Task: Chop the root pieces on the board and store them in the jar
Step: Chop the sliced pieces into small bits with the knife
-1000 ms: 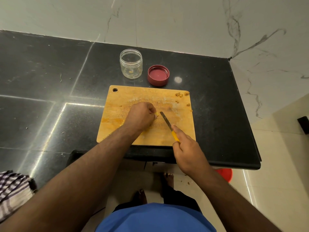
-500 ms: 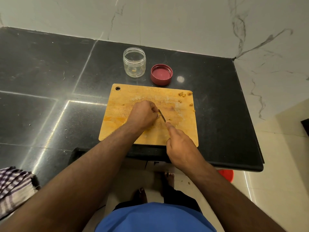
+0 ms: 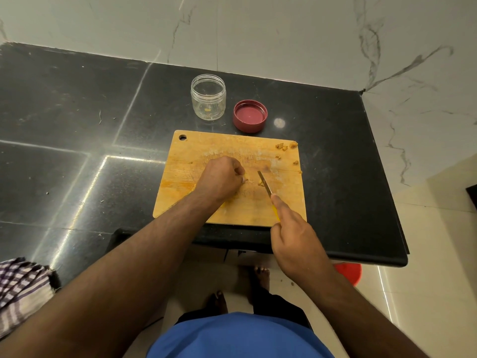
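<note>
Black stone counter point(image 3: 77, 125) fills most of the view, backed by a pale marble-veined wall point(image 3: 258, 29), with light floor tiles to the right and below. Near the counter's front edge lies a wooden cutting board point(image 3: 206, 148) with a hanging hole at its far left corner. At the lower left edge of the view a checked cloth point(image 3: 20, 288) rests on the counter. Beyond the board stands a clear jar point(image 3: 208, 96), open and upright, with a few small yellow bits at its bottom; just to its right lies its red lid point(image 3: 249, 115), inner side up. On the floor under the counter's lip a red object point(image 3: 348, 272) shows partly. The left hand point(image 3: 219, 180) rests on the middle of the board, fingers curled, fingertips pinching a small root piece point(image 3: 245, 180) against the wood. The right hand point(image 3: 296, 239) grips the yellow handle of a knife point(image 3: 265, 182), forefinger laid along its back; the blade's tip points away and sits just right of the left fingertips. A small cut bit lies beside the blade. Chopped root pieces point(image 3: 282, 146) are scattered at the board's far right corner and along its right edge.
</note>
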A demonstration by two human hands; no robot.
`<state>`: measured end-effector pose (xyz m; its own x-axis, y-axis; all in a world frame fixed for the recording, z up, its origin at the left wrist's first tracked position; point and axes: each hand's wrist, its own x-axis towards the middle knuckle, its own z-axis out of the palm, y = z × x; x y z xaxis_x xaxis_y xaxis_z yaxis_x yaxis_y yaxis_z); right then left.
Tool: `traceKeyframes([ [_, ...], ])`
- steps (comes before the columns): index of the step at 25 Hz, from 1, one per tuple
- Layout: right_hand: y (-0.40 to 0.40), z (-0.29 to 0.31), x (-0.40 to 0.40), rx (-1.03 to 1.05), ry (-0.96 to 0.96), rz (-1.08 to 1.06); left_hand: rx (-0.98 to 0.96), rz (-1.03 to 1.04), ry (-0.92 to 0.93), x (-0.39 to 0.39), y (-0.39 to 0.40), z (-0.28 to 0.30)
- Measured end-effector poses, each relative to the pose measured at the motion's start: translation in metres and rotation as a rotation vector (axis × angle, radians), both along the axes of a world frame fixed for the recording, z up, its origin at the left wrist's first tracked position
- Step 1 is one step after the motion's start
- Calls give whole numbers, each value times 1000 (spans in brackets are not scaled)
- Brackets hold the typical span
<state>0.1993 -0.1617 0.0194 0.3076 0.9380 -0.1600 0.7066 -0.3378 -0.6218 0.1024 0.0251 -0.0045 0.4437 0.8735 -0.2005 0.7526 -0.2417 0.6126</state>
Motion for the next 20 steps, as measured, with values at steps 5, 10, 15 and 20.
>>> traceKeyframes([
  [5, 7, 3, 1, 3, 36, 3, 9, 20, 0, 0, -1, 0],
  [10, 22, -3, -5, -35, -35, 55, 24, 27, 6, 1, 0, 0],
  [15, 28, -7, -7, -52, -69, 69, 24, 14, 9, 2, 1, 1],
  [20, 38, -12, -5, -77, -87, 97, 22, 14, 10, 2, 1, 1],
])
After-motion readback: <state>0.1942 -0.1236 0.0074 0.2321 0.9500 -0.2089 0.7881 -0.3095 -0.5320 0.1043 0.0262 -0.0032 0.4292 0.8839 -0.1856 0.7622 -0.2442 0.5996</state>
